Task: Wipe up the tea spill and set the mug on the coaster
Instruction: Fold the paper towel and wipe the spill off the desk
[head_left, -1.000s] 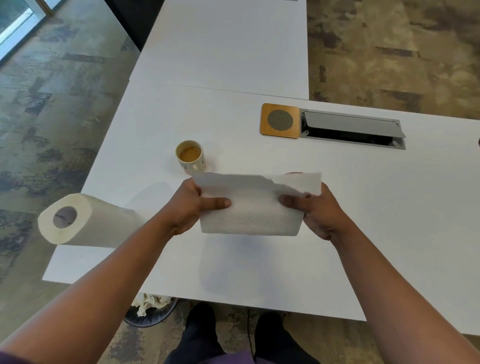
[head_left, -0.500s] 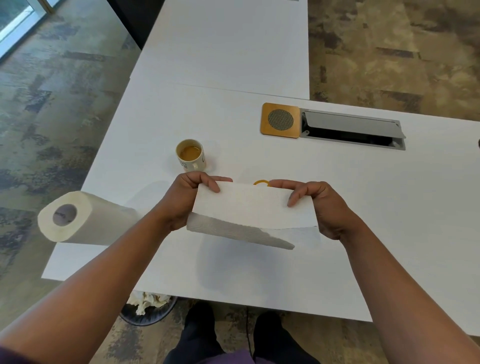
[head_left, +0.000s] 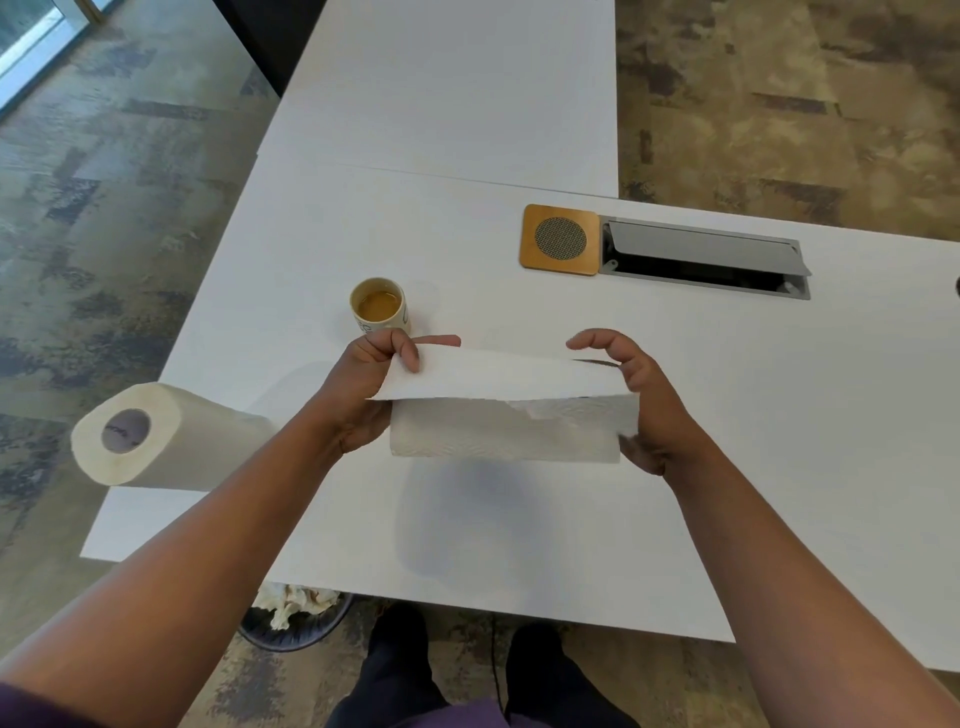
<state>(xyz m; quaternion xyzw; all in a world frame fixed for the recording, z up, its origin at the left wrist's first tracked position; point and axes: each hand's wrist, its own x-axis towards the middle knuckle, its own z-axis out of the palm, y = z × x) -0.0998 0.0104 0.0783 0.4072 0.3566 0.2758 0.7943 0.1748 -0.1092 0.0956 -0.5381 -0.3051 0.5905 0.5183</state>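
Head view. Paper towel sheet (head_left: 511, 413): held above the table (head_left: 779, 415) at centre, now doubled over; a second ago it was held as one flat sheet, so a thicker wiping pad is being formed. Left hand (head_left: 363, 387): clamped on the sheet's left edge, forefinger extended. Right hand (head_left: 641, 395): thumb side pressed on the right edge, upper fingers lifted apart from the fold. Mug (head_left: 382, 306): upright, holding tea, at 11 o'clock of the sheet, unmoved. Coaster (head_left: 560, 239): at 1 o'clock, well apart from the mug, unoccupied. Spill: hidden behind the sheet; half a second ago an amber ring was visible there. Wiping is judged not yet begun. Paper towel roll (head_left: 156, 436): lying at 9 o'clock.
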